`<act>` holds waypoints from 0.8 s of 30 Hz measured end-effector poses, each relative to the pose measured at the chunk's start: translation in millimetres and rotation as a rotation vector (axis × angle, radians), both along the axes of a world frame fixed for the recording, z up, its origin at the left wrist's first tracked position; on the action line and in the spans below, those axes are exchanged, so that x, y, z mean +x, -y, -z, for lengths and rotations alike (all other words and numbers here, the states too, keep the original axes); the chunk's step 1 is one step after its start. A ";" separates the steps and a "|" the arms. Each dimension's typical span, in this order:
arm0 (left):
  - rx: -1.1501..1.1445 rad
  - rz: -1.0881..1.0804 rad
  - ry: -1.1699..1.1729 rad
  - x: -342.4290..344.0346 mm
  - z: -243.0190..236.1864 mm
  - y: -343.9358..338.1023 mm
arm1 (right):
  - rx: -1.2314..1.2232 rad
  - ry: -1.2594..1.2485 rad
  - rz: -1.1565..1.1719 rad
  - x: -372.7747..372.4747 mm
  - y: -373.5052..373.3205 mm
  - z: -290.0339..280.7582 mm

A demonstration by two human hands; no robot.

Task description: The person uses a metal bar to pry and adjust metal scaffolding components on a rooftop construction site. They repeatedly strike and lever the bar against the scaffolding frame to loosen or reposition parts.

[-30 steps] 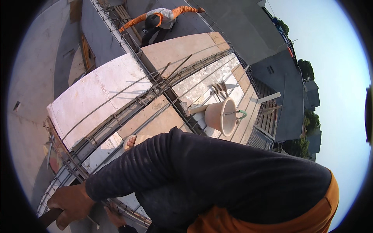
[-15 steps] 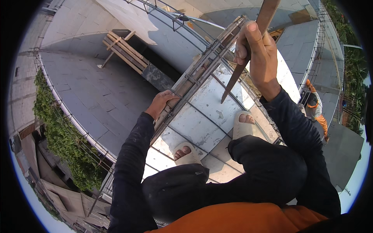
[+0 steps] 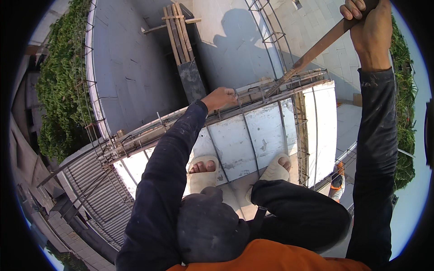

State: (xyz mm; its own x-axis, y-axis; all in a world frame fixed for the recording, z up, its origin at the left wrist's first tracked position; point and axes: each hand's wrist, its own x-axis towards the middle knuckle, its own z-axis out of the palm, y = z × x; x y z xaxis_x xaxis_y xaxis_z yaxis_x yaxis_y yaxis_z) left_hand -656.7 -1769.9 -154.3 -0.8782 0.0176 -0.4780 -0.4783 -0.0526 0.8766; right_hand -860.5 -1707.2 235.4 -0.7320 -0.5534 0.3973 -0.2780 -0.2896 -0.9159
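Observation:
My right hand is raised at the upper right, its fingers wrapped round a long, rusty flat metal bar. The bar slants down to the left, and its lower end sits in among the rods of a narrow rebar cage. My left hand is on the same cage, left of the bar's tip, with its fingers closed on a thin rebar rod. Thin cross rods run from the cage toward my feet over white panels.
I squat in light sandals on the panels. Beyond the cage lies a deep recess with wooden poles and a dark board. Another rebar cage runs along the right. A person in orange is lower right.
My view has turned, so the cage now lies more crosswise. My right hand has moved up and right, and the bar's end now meets the cage. My left hand is farther along it.

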 end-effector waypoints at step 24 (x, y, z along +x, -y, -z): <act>0.042 -0.016 -0.028 9.0 3.9 5.2 | 0.069 0.365 -0.016 -132.0 112.7 184.6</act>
